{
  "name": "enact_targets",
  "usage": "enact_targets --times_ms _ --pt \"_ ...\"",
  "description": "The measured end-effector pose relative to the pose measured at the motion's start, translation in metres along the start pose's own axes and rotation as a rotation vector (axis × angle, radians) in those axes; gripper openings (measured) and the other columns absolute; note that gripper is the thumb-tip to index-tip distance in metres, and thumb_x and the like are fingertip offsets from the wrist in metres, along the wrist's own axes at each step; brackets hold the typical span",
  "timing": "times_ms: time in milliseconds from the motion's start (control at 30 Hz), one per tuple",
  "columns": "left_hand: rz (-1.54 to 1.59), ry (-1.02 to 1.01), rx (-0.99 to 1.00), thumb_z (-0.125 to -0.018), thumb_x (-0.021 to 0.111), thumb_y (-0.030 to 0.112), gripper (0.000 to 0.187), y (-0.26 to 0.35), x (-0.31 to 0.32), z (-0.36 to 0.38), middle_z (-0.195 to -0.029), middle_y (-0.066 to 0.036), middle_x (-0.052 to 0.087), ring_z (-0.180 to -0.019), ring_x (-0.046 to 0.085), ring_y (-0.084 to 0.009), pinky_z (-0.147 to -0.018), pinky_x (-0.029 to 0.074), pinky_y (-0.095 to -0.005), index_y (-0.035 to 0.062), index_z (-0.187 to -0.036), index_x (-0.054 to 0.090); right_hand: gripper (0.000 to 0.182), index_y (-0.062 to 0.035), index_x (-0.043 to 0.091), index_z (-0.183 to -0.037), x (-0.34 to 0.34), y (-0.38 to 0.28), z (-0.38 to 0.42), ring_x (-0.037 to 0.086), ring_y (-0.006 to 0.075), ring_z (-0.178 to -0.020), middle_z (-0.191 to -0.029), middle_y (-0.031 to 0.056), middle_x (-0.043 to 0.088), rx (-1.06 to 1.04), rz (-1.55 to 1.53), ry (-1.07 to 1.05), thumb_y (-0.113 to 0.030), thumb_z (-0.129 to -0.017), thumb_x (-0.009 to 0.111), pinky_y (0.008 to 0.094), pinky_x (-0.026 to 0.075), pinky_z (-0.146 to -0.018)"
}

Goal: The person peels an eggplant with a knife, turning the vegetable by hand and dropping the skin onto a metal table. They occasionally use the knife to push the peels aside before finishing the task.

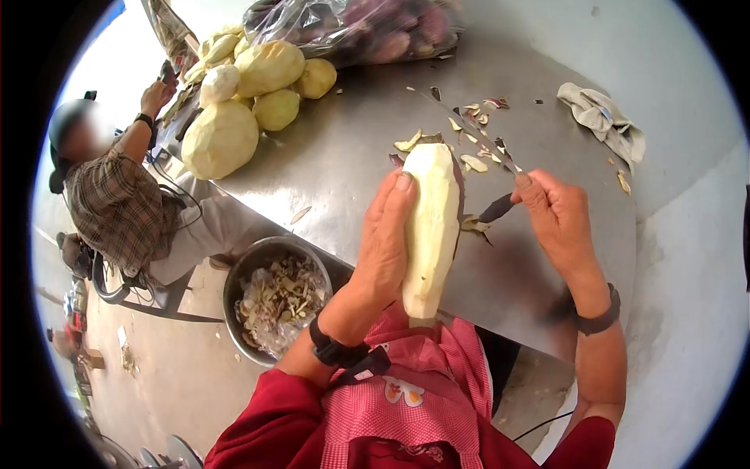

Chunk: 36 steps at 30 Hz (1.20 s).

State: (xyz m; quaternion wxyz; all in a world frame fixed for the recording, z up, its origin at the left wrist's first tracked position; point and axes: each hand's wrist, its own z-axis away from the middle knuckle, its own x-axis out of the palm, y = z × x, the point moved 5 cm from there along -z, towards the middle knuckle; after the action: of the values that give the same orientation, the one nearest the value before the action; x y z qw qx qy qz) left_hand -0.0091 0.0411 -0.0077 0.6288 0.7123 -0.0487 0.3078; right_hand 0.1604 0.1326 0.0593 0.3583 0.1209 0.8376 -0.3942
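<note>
My left hand (388,230) is wrapped round a large sweet potato (430,234), its thumb on the pale face. Most of the visible side is peeled to creamy yellow, and purple skin remains along the right edge. In my right hand (556,215) is a thin knife (491,146), gripped near its lower end, its blade slanting up and left over the table, apart from the sweet potato. Below that fist a dark strip (498,209) shows against the steel. Peel scraps (473,162) lie on the steel table (359,141) beyond the sweet potato.
Peeled sweet potatoes (223,139) are heaped at the table's left, beside a clear bag (375,31) of unpeeled ones. A metal bowl (232,301) of peelings stands below the table edge. A cloth (601,121) lies at right by the wall. Another person (125,195) sits at left.
</note>
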Motion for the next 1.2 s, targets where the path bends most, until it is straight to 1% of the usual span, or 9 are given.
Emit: enact_targets --times_ms 67,433,500,600,667,867,933,1067,1200 --pt "0.0 0.005 0.012 -0.093 0.04 0.053 0.059 -0.001 0.001 -0.001 -0.091 -0.009 0.066 -0.074 0.066 -0.017 -0.059 0.056 -0.0281 0.0033 -0.121 0.052 0.035 0.0 0.052 -0.071 0.002 -0.011 0.004 0.035 0.0173 -0.046 -0.051 0.0104 0.042 -0.113 -0.294 0.011 -0.027 -0.091 0.06 0.0312 0.034 -0.044" --pt "-0.065 -0.018 0.066 -0.092 0.045 0.053 0.057 0.012 0.01 0.003 -0.093 -0.011 0.063 -0.069 0.063 -0.017 -0.062 0.057 -0.0296 0.0073 -0.125 0.046 0.03 -0.0003 0.059 -0.077 0.01 0.017 0.003 0.043 0.0173 -0.046 -0.055 0.0119 0.051 -0.052 -0.023 0.016 -0.027 -0.092 0.057 0.0315 0.038 -0.047" --pt "0.266 -0.265 -0.132 -0.094 0.044 0.048 0.05 0.007 0.012 0.003 -0.096 -0.01 0.063 -0.076 0.063 -0.0177 -0.062 0.053 -0.0292 0.0073 -0.122 0.05 0.03 -0.0009 0.06 -0.078 0.006 0.016 0.001 0.044 0.0174 -0.045 -0.055 0.0115 0.051 -0.039 -0.14 0.074 -0.026 -0.093 0.056 0.0319 0.038 -0.047" --pt "0.365 -0.167 -0.165 -0.096 0.033 0.054 0.057 0.008 0.014 -0.002 -0.098 -0.014 0.061 -0.079 0.062 -0.022 -0.066 0.053 -0.0323 0.0071 -0.125 0.048 0.027 -0.0018 0.062 -0.081 0.005 0.004 0.004 0.047 0.0164 -0.046 -0.056 0.0111 0.053 0.065 -0.217 -0.016 -0.025 -0.093 0.055 0.0314 0.038 -0.048" --pt "0.466 -0.175 -0.2 -0.098 0.027 0.052 0.056 0.005 0.009 -0.002 -0.107 -0.013 0.059 -0.093 0.06 -0.0239 -0.071 0.053 -0.0348 0.0077 -0.126 0.046 0.029 -0.0011 0.058 -0.078 0.011 -0.007 0.01 0.047 0.0201 -0.046 -0.056 0.0109 0.052 -0.044 -0.213 -0.044 -0.026 -0.092 0.057 0.0316 0.038 -0.047" --pt "0.634 -0.119 -0.216 -0.097 0.028 0.052 0.055 0.001 -0.004 -0.007 -0.102 -0.013 0.062 -0.089 0.062 -0.0275 -0.076 0.053 -0.0384 0.0077 -0.122 0.049 0.03 -0.0046 0.051 -0.072 0.018 -0.036 0.02 0.05 0.03 -0.048 -0.054 0.0094 0.05 -0.236 -0.079 -0.074 -0.027 -0.088 0.062 0.0339 0.039 -0.045" --pt "0.647 -0.045 -0.255 -0.096 0.029 0.051 0.054 0.001 -0.001 -0.008 -0.099 -0.015 0.063 -0.088 0.062 -0.0282 -0.074 0.053 -0.0399 0.0073 -0.119 0.052 0.029 -0.0054 0.051 -0.071 0.022 -0.046 0.025 0.05 0.0295 -0.048 -0.054 0.0092 0.05 -0.315 -0.083 -0.098 -0.027 -0.087 0.063 0.0344 0.039 -0.044" --pt "0.692 -0.257 -0.216 -0.096 0.031 0.051 0.062 -0.002 -0.006 -0.013 -0.101 -0.018 0.061 -0.081 0.061 -0.0259 -0.07 0.055 -0.0359 -0.0041 -0.117 0.051 0.032 -0.0085 0.049 -0.067 0.026 -0.064 0.036 0.052 0.0244 -0.046 -0.054 0.0054 0.05 -0.487 -0.07 -0.172 -0.028 -0.082 0.068 0.0336 0.039 -0.042" --pt "0.633 -0.025 -0.237 -0.096 0.032 0.05 0.06 0.008 0.001 -0.009 -0.094 -0.016 0.062 -0.07 0.057 -0.0234 -0.062 0.054 -0.033 -0.0039 -0.115 0.053 0.033 -0.0106 0.047 -0.065 0.03 -0.068 0.04 0.053 0.0206 -0.046 -0.053 0.0017 0.05 -0.56 -0.049 -0.184 -0.029 -0.079 0.07 0.0322 0.039 -0.041"
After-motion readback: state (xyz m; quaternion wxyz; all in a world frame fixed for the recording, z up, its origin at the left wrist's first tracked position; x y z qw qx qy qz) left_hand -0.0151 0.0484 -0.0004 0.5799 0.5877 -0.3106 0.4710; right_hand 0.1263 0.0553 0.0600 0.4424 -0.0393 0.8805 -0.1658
